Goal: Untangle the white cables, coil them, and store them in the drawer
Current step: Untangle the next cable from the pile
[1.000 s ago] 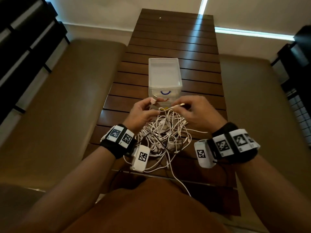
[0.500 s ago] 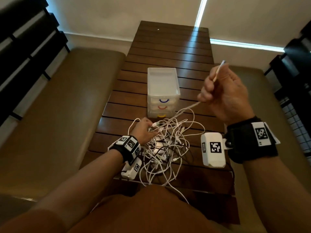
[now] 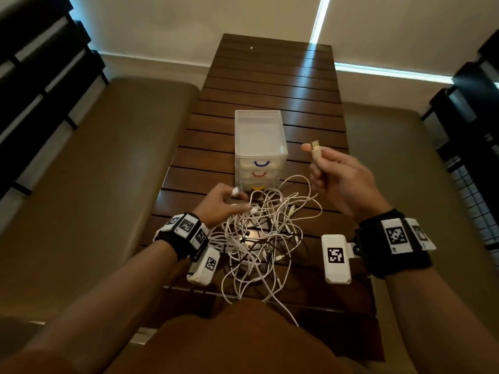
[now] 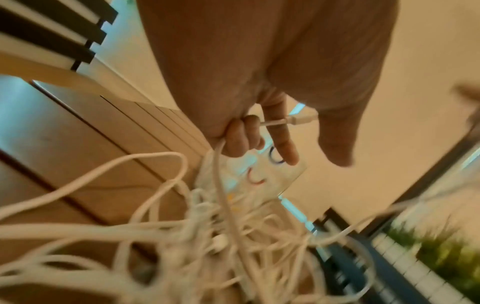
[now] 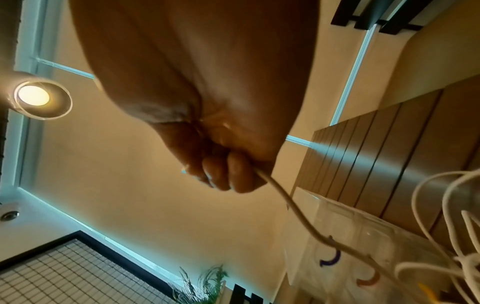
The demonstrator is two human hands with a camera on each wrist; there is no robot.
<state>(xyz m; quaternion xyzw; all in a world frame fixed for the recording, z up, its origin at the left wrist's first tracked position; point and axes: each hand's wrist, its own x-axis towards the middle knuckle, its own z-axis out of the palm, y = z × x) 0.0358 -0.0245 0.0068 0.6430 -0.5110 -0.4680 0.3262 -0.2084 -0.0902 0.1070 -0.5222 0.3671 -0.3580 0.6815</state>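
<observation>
A tangle of white cables (image 3: pixel 259 233) lies on the slatted wooden table (image 3: pixel 270 85), in front of a small clear drawer unit (image 3: pixel 259 147) with blue, red and yellow handles. My right hand (image 3: pixel 334 176) is raised to the right of the unit and grips one cable near its USB plug (image 3: pixel 314 149), which sticks up above the fingers; the cable (image 5: pixel 291 203) trails down into the pile. My left hand (image 3: pixel 224 203) sits at the pile's left edge, fingers curled round another cable (image 4: pixel 221 164) whose plug (image 4: pixel 296 121) shows by the thumb. All drawers look closed.
Padded benches (image 3: pixel 108 184) run along both sides of the table. One cable (image 3: pixel 283 311) hangs over the near table edge towards my lap. Dark slatted furniture (image 3: pixel 40 76) stands at far left and far right.
My right hand has come down and inward from its high pull, and the plug end now stands above its fingers. My left hand stays at the pile, holding a cable.
</observation>
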